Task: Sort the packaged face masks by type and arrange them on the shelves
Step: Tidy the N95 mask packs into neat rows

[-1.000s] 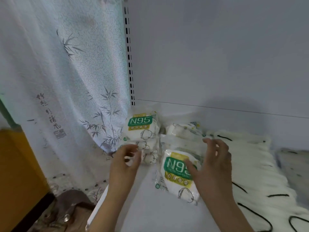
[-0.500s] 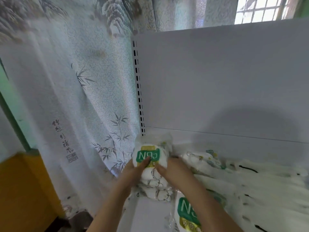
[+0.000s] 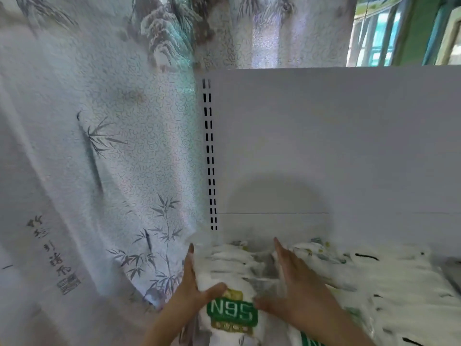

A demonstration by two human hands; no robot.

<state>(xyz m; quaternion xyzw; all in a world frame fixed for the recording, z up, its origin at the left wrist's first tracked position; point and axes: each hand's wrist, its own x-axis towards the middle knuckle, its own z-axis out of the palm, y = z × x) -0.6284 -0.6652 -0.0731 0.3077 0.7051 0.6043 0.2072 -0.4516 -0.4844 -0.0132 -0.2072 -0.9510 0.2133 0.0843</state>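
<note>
Flanking the N95 mask stack, left hand and right hand flat-fingered, pressing its sides.

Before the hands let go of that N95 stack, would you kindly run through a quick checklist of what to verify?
1. Left hand steadies the stack's left side, thumb across the front: ok.
2. Right hand flat against the stack's right side, fingers straight: ok.
3. N95 stack label faces forward and reads upright: ok.
4. Stack sits beside the slotted upright at the shelf's left end: ok.
5. Stack kept apart from the black-strapped masks on the right: cannot tell, picture blurred.
6. Stack square and stable on the shelf: cannot tell, its base is out of view.
</note>
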